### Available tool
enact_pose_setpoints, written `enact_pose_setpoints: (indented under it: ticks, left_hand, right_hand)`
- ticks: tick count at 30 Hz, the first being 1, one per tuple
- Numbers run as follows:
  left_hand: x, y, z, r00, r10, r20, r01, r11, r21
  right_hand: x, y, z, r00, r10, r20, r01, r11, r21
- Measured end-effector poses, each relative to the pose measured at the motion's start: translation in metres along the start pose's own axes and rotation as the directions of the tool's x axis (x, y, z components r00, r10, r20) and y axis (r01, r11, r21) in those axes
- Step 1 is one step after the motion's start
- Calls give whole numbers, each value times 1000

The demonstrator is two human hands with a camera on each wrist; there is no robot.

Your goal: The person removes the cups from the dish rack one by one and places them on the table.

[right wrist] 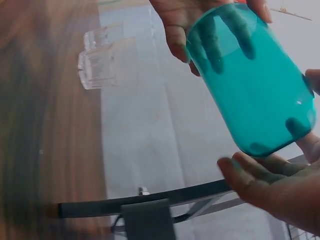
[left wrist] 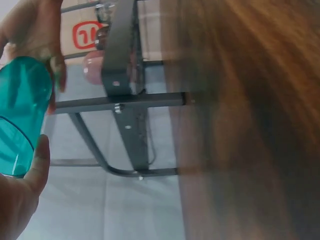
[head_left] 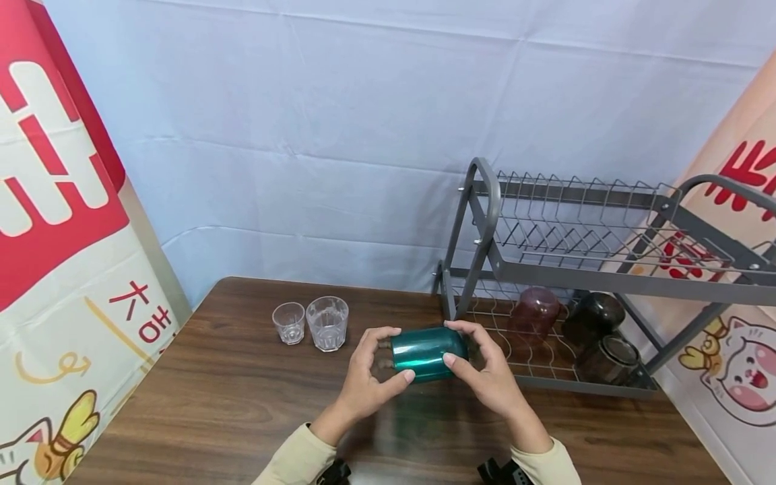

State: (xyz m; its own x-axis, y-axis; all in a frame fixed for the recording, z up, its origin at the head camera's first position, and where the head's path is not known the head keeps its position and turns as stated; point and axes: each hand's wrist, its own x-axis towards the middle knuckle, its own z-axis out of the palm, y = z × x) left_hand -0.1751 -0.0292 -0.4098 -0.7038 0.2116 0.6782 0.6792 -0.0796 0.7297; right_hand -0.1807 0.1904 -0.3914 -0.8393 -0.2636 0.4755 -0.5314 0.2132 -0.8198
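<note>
So both hands were on the one green glass (head_left: 427,353), which was up off the wooden table (head_left: 242,404), lying on its side in the air between them. The left hand (head_left: 366,380) had its thumb and fingers curled round the straight-edged end, and the right hand (head_left: 490,380) had the rounded end, thumb on the near side and a finger over the far edge. Both grips were about as wide as the glass itself. The right wrist view showed a few of the left hand's fingers through the green, though I honestly couldn't tell if they were behind it or inside.

Off to the left, two clear tumblers stood upright just beside each other: a small one (head_left: 289,325) and a bigger one (head_left: 328,325).

Over on the right was a grey two-level dish rack (head_left: 606,281), near the right hand. Its lower level had a purplish glass (head_left: 536,311), a really dark glass (head_left: 595,314) and a smoky see-through one (head_left: 606,362), all pretty close together.

Behind it all hung a pale, creased cloth (head_left: 339,135), with a red and white banner (head_left: 60,269) on the left and a pinkish one (head_left: 715,269) on the right.
</note>
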Motion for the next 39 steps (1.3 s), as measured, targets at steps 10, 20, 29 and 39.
enact_pose_setpoints:
  ticks: [10,20,29,39]
  left_hand:
    - [1,6,-6,1000,29,4,-29,997,77]
    - [3,15,-16,998,54,13,-56,978,203]
    - [5,-11,-26,999,19,26,-25,967,255]
    - [7,-12,-39,993,-90,72,50,899,435]
  right_hand:
    - [-3,-9,-1,999,38,28,-36,998,-47]
    - [-5,-16,-8,987,41,154,18,933,-359]
    - [0,-19,-15,972,60,225,63,864,-500]
    - [-2,-21,-24,954,143,263,46,798,-601]
